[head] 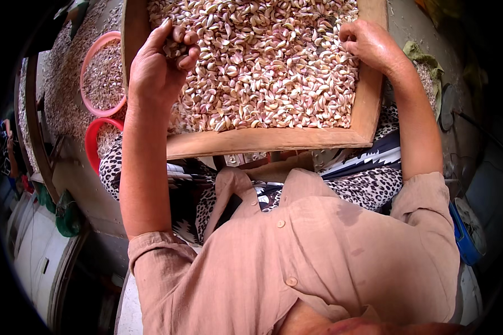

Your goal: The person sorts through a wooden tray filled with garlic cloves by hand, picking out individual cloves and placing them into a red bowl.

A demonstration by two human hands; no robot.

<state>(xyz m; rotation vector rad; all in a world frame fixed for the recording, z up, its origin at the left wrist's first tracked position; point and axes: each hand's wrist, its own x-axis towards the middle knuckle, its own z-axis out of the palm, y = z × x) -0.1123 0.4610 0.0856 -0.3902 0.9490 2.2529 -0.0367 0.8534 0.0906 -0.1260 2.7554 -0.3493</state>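
Observation:
A shallow wooden-framed tray (pixel 268 141) rests before me above my lap, filled with loose garlic cloves (pixel 260 71) in white and pinkish-purple skins. Above its left side, my left hand (pixel 153 71) is turned palm up. Its fingers curl around a few small pieces that look like garlic cloves, partly hidden by the fingers. My right hand (pixel 371 46) is at the tray's right side, back of the hand upward. Thumb and forefinger are bent down close to the cloves by the right rail; whether they pinch one is hidden.
Left of the tray stand a pink basin (pixel 82 75) and a red basin (pixel 92 146), both holding garlic. More garlic (pixel 60 79) covers the floor beyond. A green sack (pixel 437 75) with cloves lies at right, a blue container (pixel 465 247) lower down. Another person (pixel 9 144) appears at far left.

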